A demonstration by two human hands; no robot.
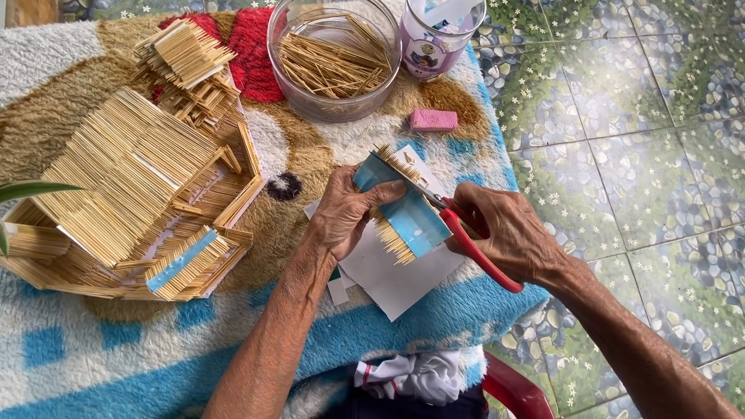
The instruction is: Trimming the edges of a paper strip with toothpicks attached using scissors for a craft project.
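My left hand (341, 213) holds a small panel of toothpicks (403, 213) stuck on blue tape, lifted just above white paper sheets (388, 275). My right hand (508, 233) grips red-handled scissors (466, 233), whose blades lie along the panel's top edge, across the toothpick tips. Both hands meet at the middle of a fluffy blanket.
A model house of toothpicks (132, 186) fills the left. A clear bowl of loose toothpicks (334, 58) and a plastic cup (438, 35) stand at the back, a pink eraser (433, 119) beside them. Tiled floor (636, 140) lies to the right. A white cloth (411, 376) sits below.
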